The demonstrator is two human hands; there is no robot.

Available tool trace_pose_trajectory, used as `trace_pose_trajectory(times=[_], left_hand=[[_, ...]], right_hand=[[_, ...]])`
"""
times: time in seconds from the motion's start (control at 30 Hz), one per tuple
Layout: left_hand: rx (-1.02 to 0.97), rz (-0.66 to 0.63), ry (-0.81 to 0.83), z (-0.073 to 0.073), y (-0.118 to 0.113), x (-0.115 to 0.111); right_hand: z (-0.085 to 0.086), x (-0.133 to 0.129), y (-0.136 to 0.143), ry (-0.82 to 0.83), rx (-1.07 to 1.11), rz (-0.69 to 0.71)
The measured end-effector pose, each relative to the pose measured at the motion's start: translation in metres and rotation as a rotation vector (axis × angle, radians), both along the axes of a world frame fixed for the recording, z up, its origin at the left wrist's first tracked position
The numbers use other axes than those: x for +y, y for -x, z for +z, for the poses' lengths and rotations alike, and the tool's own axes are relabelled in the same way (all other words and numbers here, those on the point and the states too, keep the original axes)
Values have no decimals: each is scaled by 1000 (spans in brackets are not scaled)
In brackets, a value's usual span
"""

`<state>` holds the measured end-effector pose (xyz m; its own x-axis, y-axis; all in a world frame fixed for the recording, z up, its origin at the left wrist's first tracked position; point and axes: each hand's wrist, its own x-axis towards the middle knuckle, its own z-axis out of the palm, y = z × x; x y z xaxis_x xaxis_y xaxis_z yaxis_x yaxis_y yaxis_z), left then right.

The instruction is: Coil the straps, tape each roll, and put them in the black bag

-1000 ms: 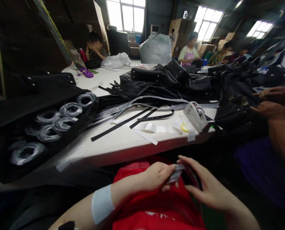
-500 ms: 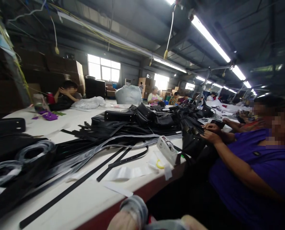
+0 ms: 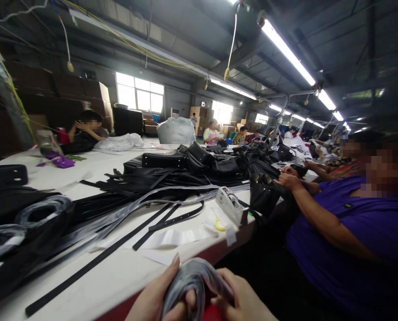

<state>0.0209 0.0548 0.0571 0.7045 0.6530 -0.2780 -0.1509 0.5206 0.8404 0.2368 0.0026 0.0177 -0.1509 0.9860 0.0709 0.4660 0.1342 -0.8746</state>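
A strap in a clear plastic sleeve, greyish and wound into a coil, is between my hands at the bottom of the head view, just off the table's front edge. My left hand wraps around the coil's left side, thumb up along it and fingertips showing in its middle. On the other side, my right hand grips the sleeved strap where it bends down from the coil. Long sleeved straps lie across the table. Similar coils rest at the left.
Black bags and loose straps are heaped on the white table. A tape dispenser and a yellow ring lie near the front edge. A co-worker in purple sits close on my right, handling a black bag.
The coil and both hands have risen further into view. My right hand now shows clearly, gripping the strap. The view has shifted slightly; things on the table look unmoved.
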Motion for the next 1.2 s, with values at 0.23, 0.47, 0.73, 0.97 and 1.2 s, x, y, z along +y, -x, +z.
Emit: trace_pose_trajectory(times=[0.23, 0.47, 0.73, 0.97, 1.2], left_hand=[[-319, 236, 276, 48, 35, 16], [-415, 465, 183, 68, 36, 29], [247, 681, -1303, -30, 3, 32], [758, -20, -1311, -53, 4, 12], [70, -258, 12, -49, 16, 28]], right_hand=[[-7, 4, -26, -64, 18, -140], [1, -6, -6, 155, 299, -17], [12, -23, 20, 281, 323, 322], [12, 20, -24, 183, -60, 189], [-19, 32, -22, 151, -188, 230]])
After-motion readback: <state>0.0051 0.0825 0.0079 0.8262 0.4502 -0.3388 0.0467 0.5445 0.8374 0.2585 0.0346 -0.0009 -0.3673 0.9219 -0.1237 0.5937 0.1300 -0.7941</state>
